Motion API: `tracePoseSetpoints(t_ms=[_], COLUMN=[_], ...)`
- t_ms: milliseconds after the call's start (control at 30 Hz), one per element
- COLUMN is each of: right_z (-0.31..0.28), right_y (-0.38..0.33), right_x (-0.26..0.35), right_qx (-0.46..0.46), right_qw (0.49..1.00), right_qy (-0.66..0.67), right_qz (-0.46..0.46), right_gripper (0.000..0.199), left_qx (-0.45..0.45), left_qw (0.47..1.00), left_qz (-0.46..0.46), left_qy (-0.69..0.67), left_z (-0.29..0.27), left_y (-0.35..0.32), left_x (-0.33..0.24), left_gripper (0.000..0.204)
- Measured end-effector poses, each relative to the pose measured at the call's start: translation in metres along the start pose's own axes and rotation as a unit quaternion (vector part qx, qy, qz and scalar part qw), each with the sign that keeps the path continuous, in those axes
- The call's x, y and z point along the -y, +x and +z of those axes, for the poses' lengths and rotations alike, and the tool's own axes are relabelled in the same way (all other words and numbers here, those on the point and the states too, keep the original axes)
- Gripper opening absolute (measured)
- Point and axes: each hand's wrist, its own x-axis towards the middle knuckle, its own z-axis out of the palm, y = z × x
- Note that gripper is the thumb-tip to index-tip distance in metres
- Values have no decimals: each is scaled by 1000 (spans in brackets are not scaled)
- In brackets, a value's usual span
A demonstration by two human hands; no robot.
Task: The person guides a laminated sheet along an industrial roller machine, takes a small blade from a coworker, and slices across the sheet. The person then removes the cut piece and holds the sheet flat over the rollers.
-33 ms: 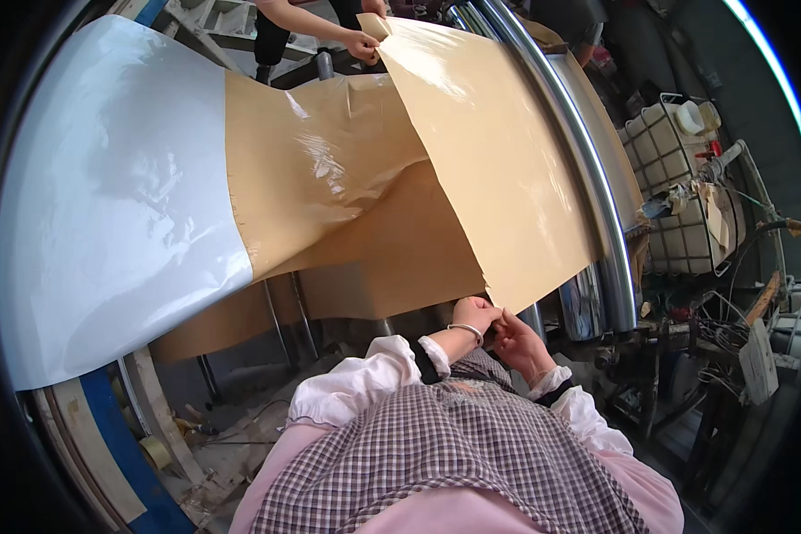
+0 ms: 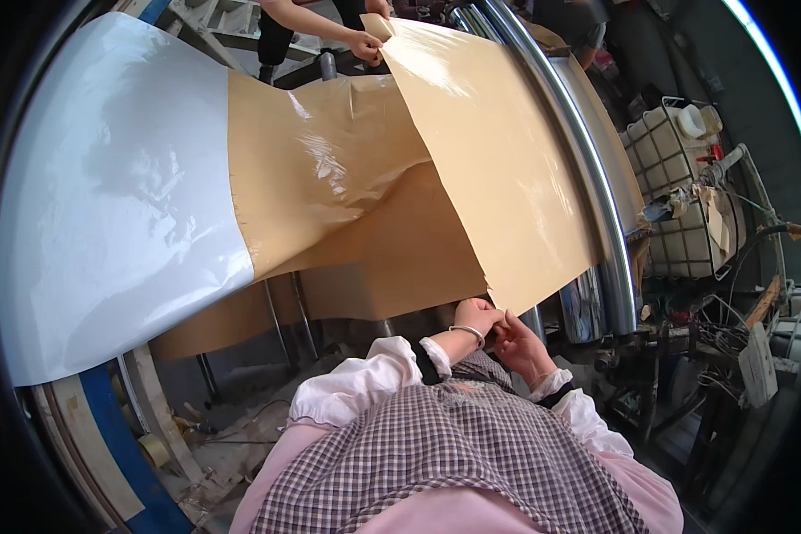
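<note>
A wide sheet of glossy brown paper [image 2: 498, 169] runs down from a long metal roller [image 2: 582, 160], its free edge slanting toward me. At the near corner of that edge, my left hand [image 2: 475, 317] is closed with its fingers pinching the paper. Just to its right, my right hand [image 2: 520, 345] pinches the same corner between thumb and fingers, close against the left. A co-worker's hand [image 2: 363, 44] grips the far corner of the edge. Beneath and left lies another brown length [image 2: 311, 160], wrinkled and joined along a seam to a glossy white sheet [image 2: 116, 196].
Wooden and blue frame parts [image 2: 107, 427] stand at the lower left, under the white sheet. To the right is a caged white tank [image 2: 676, 187] with pipes. Tangled wires [image 2: 716, 334] hang below it. Thin metal legs [image 2: 304, 316] show under the brown paper.
The picture has shifted very slightly. Both hands keep their pinch on the paper's corner, and the co-worker's grip looks the same.
</note>
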Motion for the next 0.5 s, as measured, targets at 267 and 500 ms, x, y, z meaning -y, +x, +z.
tracePoseSetpoints(t_ms=[267,500], right_z=[-2,-13], right_y=[-2,3], right_x=[10,10], right_qx=[-30,22], right_qw=[998,999], right_qy=[35,40], right_qz=[-46,-14], right_gripper=[28,25], left_qx=[-22,-11], left_qw=[999,999], left_qz=[18,21], left_qy=[40,34], left_z=[1,0], left_y=[3,-13], left_x=[8,-8], left_gripper=[11,11])
